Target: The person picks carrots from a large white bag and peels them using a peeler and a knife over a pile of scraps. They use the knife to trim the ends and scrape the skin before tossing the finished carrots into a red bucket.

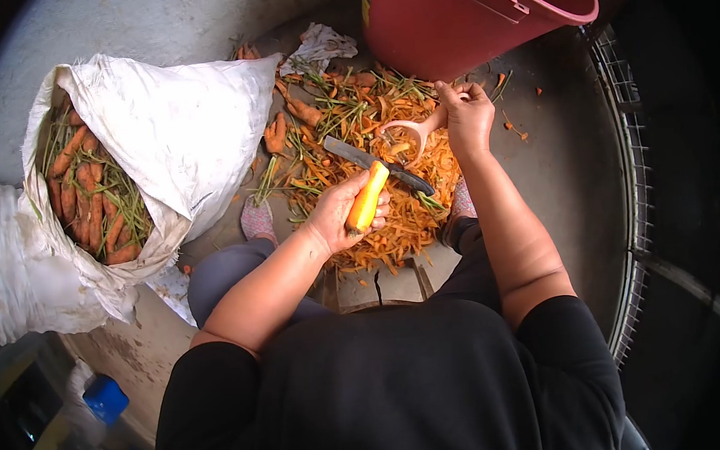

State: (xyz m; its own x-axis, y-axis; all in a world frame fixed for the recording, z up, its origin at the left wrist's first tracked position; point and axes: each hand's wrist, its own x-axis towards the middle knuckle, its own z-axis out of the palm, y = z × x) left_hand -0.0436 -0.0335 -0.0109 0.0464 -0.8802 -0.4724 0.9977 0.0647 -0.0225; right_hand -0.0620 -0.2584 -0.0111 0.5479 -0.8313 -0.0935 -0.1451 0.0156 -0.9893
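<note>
Black shirt [395, 388] fronts a grey floor [573, 129], peelings [382, 252] heaped near a bucket [455, 29].

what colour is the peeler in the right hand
The peeler in the right hand is pale pink, as the head view, the only one, shows.

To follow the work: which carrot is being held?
The yellow carrot in the left hand; orange carrots lie unheld in the white sack and on the floor.

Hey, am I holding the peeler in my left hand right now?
No, the peeler is in the right hand, while the left hand grips a yellow-orange carrot.
</note>
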